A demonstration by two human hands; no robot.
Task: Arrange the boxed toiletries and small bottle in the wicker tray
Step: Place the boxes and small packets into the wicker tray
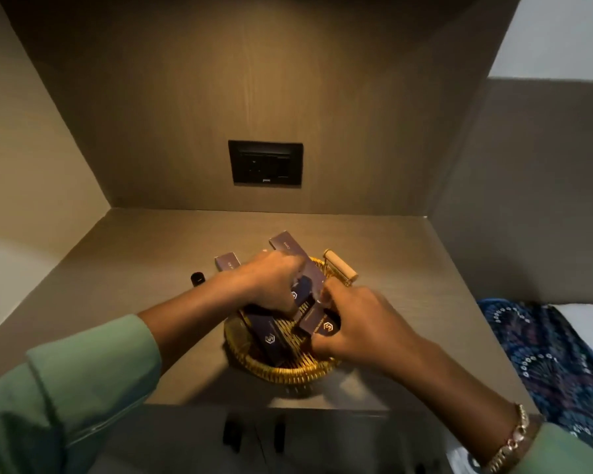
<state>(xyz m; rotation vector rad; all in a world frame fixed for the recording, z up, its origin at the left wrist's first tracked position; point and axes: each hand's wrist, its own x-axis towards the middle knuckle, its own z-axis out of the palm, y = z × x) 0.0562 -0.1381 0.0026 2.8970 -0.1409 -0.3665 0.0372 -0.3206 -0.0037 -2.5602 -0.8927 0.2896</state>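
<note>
So the wicker tray [281,372] is sat near the front edge of the worktop [134,268], inside a brown alcove; a black socket plate [266,163] is set into the back wall. Both hands are buried in the tray. The left hand [271,282] is curled down over a dark boxed toiletry [302,290] in the middle of the tray, fingers closed around it as far as can be made out; the right hand [360,323] is pinched on another dark box with a hexagon logo [324,325] at the right side of the tray, thumb underneath, fingers on top. A third logo box [269,336] is lying flat on the tray floor, front left; a long purple box [297,254] is propped tilted over the far rim, and a shorter purple box [227,261] is seen just behind the left hand, though whether it's in the tray or on the worktop can't be told. A wooden handle [341,266] is fixed at the tray's far right rim. The small black bottle [198,278] is left outside the tray, on the worktop to the left. Green sleeves [83,388] are worn, a gold bracelet [514,439] on the right wrist; a patterned blue cloth [555,364] is lying off to the right.
</note>
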